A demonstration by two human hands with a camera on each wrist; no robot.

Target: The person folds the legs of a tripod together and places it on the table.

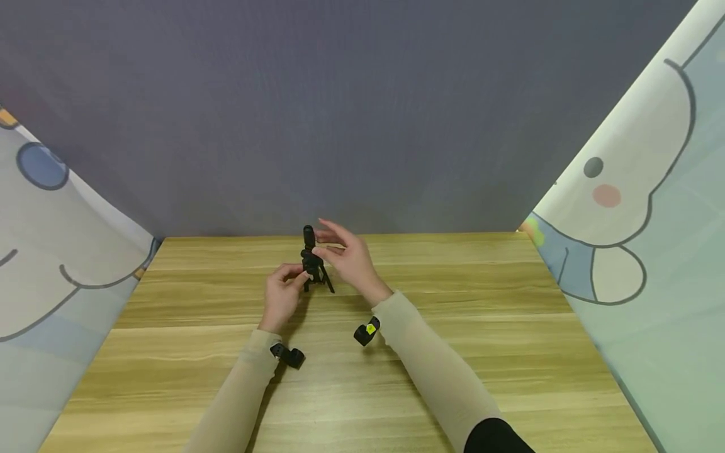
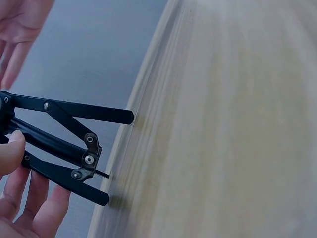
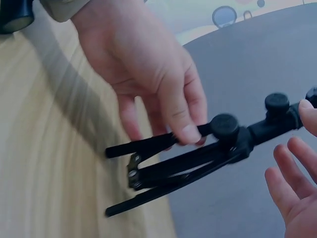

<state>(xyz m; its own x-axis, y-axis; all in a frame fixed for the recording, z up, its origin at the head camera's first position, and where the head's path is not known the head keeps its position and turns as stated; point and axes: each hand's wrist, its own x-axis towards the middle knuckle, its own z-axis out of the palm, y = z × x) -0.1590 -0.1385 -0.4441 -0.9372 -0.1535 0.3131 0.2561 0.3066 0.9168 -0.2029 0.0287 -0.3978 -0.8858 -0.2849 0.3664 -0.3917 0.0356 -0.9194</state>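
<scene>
A small black tripod (image 1: 313, 261) stands near the table's back edge, its legs partly spread and joined by a metal brace (image 2: 89, 158). My left hand (image 1: 281, 296) pinches one leg (image 3: 143, 145) below the round knob, thumb on one side and fingers on the other. At the upper part of the tripod is my right hand (image 1: 352, 259), its thumb (image 3: 309, 116) right at the column beside the smaller knob (image 3: 277, 102). The other fingers of that hand are extended and apart, off the column. In the left wrist view the tripod's top lies outside the picture.
The wood-grain table (image 1: 453, 352) meets a grey panel (image 1: 362, 126) along its back edge. Cartoon-printed sheets (image 1: 623, 189) flank both sides. Each sleeve carries a small black wrist camera (image 1: 289, 356).
</scene>
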